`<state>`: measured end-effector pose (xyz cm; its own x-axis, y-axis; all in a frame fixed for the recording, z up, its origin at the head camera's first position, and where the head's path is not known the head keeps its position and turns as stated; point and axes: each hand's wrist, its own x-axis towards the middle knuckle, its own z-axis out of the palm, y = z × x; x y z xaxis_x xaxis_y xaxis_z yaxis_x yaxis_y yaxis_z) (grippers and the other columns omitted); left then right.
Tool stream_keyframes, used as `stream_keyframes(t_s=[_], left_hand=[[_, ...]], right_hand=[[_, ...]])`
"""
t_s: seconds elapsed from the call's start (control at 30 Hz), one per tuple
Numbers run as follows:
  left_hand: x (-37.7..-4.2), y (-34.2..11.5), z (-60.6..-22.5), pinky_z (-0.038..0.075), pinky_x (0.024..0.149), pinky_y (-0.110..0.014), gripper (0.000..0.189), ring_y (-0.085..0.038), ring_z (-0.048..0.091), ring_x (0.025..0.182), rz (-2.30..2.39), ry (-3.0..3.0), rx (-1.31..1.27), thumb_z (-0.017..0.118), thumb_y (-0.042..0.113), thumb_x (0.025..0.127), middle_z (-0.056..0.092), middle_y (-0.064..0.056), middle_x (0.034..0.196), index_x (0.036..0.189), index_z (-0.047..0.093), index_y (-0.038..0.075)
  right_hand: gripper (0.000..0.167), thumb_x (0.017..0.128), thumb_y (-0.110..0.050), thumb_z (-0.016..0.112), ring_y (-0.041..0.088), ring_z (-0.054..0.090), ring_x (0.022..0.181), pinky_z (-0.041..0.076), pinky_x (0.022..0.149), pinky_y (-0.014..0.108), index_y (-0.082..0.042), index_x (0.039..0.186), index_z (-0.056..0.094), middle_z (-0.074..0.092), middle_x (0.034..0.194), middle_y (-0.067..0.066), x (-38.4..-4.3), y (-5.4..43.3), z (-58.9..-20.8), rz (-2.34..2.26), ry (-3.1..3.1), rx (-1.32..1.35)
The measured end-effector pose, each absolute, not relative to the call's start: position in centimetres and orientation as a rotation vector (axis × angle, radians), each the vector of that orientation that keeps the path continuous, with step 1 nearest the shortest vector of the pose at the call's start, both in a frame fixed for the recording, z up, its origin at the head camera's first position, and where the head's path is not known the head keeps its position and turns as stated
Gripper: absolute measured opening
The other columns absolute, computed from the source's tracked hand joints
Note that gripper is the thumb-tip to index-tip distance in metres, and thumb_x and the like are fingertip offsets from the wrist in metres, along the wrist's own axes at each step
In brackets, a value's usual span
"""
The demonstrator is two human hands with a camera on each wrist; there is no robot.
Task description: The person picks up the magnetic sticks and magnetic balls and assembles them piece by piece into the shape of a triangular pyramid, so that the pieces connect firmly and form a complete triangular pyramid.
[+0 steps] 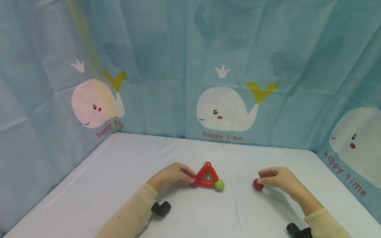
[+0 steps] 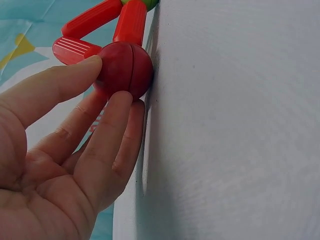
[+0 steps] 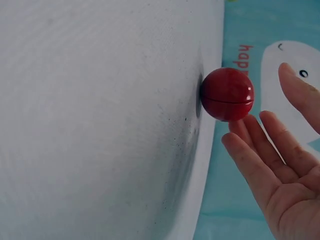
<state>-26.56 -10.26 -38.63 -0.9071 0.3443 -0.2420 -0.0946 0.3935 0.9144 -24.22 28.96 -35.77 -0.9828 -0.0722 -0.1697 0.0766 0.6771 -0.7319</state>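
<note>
My left hand [image 1: 175, 174] pinches a dark red ball [image 2: 125, 70] between thumb and fingertips. This ball forms the left corner of a triangle of red rods [image 1: 206, 183] lying on the table. A green ball [image 1: 219, 184] makes the right corner, and another green ball, partly hidden behind a red rod end, sits at the far corner. Off to the right, a loose red ball [image 3: 227, 95] rests on the white cloth. My right hand [image 1: 278, 177] is just beside it, thumb and fingers spread; in the right wrist view [image 3: 295, 185] the thumb stands apart from the ball.
A white cloth [image 1: 190, 218] covers the table. Blue curtains [image 1: 166, 66] printed with whales stand behind it and at both sides. Black wrist devices [image 1: 161, 209] show below each forearm.
</note>
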Motion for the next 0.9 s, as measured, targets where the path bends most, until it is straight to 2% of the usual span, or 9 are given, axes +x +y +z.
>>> stream_keyframes(t_s=[0.3,0.6,0.9], left_hand=[[-26.63,-10.13,-38.71,0.059,0.085,-0.032,0.023,-0.013,0.071,0.085,1.513,2.279,0.194,0.077,0.008,0.083,0.075,-0.003,0.097,0.106,0.074,0.002],[-26.78,-10.14,-38.77,0.059,0.085,-0.031,0.023,-0.012,0.070,0.085,1.525,2.265,0.216,0.077,0.007,0.083,0.075,-0.004,0.096,0.105,0.074,0.001],[-26.63,-10.16,-38.74,0.059,0.085,-0.031,0.023,-0.012,0.071,0.084,1.517,2.266,0.201,0.076,0.007,0.083,0.075,-0.004,0.097,0.105,0.074,0.002]], right_hand=[[0.056,0.081,-0.036,0.082,0.016,0.065,0.101,0.055,0.092,0.042,-0.001,0.122,0.067,0.071,0.119,0.012,-24.27,29.13,-36.22,-1.180,2.683,0.014],[0.051,0.081,-0.026,0.082,0.016,0.066,0.099,0.057,0.088,0.039,0.003,0.121,0.067,0.071,0.118,0.016,-24.52,29.06,-36.47,-1.187,2.643,0.011],[0.043,0.083,-0.021,0.080,0.015,0.065,0.095,0.058,0.086,0.037,0.004,0.116,0.069,0.072,0.111,0.014,-24.68,28.69,-36.61,-1.223,2.580,-0.025]])
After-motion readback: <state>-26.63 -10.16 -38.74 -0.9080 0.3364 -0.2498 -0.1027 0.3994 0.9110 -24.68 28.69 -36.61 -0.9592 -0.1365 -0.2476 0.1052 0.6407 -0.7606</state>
